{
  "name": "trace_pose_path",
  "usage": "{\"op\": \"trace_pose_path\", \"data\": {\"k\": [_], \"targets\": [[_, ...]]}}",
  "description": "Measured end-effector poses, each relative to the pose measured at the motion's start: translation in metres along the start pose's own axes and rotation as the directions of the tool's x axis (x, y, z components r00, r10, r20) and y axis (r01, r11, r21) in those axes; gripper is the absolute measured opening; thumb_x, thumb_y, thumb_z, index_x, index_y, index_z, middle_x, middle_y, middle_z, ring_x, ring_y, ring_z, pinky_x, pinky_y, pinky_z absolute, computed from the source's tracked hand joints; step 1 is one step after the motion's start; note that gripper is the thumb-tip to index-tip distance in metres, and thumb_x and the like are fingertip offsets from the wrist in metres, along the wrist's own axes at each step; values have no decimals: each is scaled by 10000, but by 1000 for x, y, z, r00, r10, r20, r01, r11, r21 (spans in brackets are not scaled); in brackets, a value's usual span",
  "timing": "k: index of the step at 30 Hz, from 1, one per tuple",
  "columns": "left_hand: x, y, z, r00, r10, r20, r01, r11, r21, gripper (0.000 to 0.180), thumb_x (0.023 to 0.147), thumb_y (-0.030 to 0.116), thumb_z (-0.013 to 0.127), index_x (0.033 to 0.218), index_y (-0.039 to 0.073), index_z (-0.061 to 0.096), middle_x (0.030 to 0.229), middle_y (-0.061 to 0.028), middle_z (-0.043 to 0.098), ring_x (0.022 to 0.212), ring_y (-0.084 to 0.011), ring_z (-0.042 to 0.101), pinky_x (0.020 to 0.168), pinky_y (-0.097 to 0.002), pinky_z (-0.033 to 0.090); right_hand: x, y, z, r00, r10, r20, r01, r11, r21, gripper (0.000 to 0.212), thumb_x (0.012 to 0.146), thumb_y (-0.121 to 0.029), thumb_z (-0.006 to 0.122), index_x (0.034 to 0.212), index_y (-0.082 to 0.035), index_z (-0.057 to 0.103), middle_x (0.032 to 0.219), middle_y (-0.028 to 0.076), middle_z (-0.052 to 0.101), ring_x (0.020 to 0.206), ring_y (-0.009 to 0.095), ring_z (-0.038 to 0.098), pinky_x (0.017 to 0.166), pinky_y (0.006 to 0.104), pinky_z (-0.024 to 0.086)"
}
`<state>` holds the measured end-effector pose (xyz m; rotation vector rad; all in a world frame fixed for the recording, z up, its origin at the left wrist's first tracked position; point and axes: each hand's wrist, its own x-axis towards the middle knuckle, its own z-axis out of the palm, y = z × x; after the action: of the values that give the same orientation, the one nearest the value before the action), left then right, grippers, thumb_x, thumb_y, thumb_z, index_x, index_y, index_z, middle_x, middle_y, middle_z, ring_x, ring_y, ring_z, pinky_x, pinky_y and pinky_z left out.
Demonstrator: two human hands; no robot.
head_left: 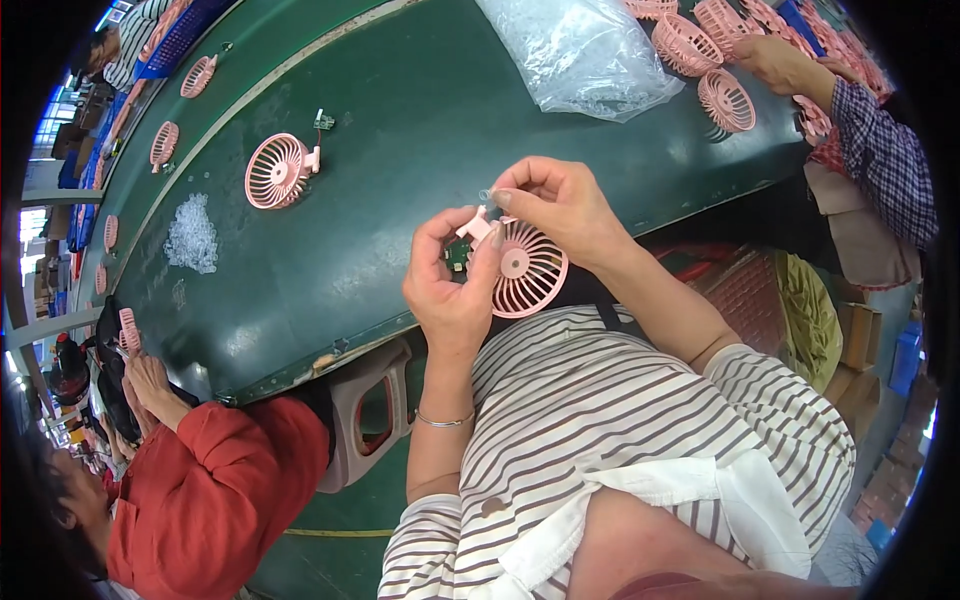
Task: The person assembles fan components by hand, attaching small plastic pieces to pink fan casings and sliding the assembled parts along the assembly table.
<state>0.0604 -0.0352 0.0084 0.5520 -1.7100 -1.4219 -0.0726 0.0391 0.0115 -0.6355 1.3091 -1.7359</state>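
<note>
My left hand is closed around the neck of a round pink fan cage, whose slatted front faces up near my lap. A small green circuit board shows by the left fingers. In a pinch above the neck, my right hand holds a tiny clear ring-like piece close to the pink stem. Its exact kind is too small to tell. On the table to the left lies another pink fan cage with a green circuit board wired to it.
A pile of small clear pieces lies on the green table at left. A clear plastic bag rests at the far side. Co-workers' hands handle pink cages at right; a person in red sits at left.
</note>
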Motion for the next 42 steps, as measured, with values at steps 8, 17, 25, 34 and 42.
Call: {"op": "trace_pose_path", "data": {"k": [8, 17, 25, 34, 42], "targets": [[2, 6, -5, 999, -8, 42, 6, 999, 43, 270, 767, 8, 690, 1021, -28, 604, 962, -78, 630, 864, -126, 592, 786, -256, 474, 2, 2, -3, 997, -59, 51, 65, 989, -131, 57, 844, 8, 597, 888, 43, 587, 870, 46, 595, 787, 79, 567, 703, 219, 477], [1, 2, -6, 999, -6, 50, 4, 1000, 24, 255, 756, -15, 690, 997, -27, 605, 980, -96, 618, 901, -145, 587, 813, -268, 470, 3, -1, -6, 981, -120, 155, 142, 980, -139, 43, 824, 31, 595, 863, 48, 588, 926, 68, 576, 831, 91, 552, 735, 225, 466], [3, 1, -6, 994, -65, 87, 69, 997, -44, 340, 767, -16, 691, 1083, -11, 569, 970, -82, 613, 903, -135, 579, 808, -268, 475, 12, -3, -15, 959, -111, 260, 142, 984, -103, 14, 818, 29, 591, 825, 41, 593, 914, 76, 582, 818, 93, 550, 719, 222, 458], [8, 1, -13, 984, 51, 171, -79, 984, 157, 324, 741, -17, 687, 1060, 9, 635, 850, -65, 602, 780, -136, 574, 717, -259, 465, 13, -2, -16, 942, -115, 316, 148, 986, -83, 47, 832, -6, 601, 840, 39, 592, 892, 53, 590, 797, 83, 545, 709, 216, 453], [10, -3, -11, 986, 61, 154, -91, 976, 198, 284, 745, 24, 696, 1023, 11, 640, 847, -81, 607, 765, -161, 581, 695, -270, 466, 15, -3, -18, 956, -45, 292, 81, 990, -114, 75, 830, -15, 652, 869, 31, 608, 873, 46, 611, 800, 81, 578, 721, 219, 487]]}}
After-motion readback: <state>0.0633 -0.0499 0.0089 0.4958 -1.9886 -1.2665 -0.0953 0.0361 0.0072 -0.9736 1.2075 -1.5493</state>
